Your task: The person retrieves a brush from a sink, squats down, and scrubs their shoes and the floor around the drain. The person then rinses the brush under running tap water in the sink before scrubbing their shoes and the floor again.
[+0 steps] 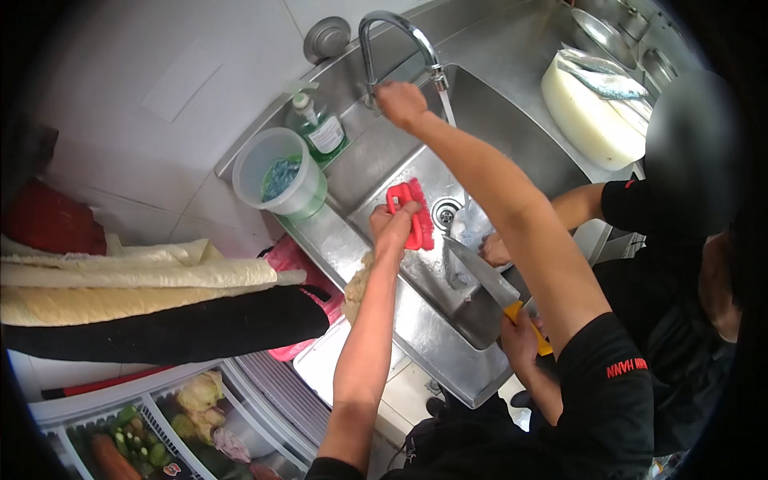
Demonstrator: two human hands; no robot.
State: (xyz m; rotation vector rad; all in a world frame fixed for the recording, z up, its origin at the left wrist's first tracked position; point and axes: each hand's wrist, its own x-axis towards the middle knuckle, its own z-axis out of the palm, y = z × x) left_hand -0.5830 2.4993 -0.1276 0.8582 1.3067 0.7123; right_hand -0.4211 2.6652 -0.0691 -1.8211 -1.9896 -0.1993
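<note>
My left hand [392, 226] is closed around the handle of a red scrub brush [415, 214], held over the metal sink [520, 120] with its bristles facing right. Stretched out to the back of the sink, my right hand [402, 105] is closed at the base of the chrome faucet [400, 18]; its fingers hide the part they grip. Water runs from the spout past my right forearm. Close by, a co-worker's hand holds a kitchen knife [486, 274] by its yellow handle. The co-worker's other hand [494, 250] is in the sink, touching a clear plastic bag [470, 228].
A soap bottle [324, 132] and a plastic tub [260, 164] of green liquid stand on the left ledge. Fish lie on a round white block [580, 120] at right. Rolled cloths [144, 276] hang at left above an open-topped case [148, 436] of vegetables. The co-worker stands close on my right.
</note>
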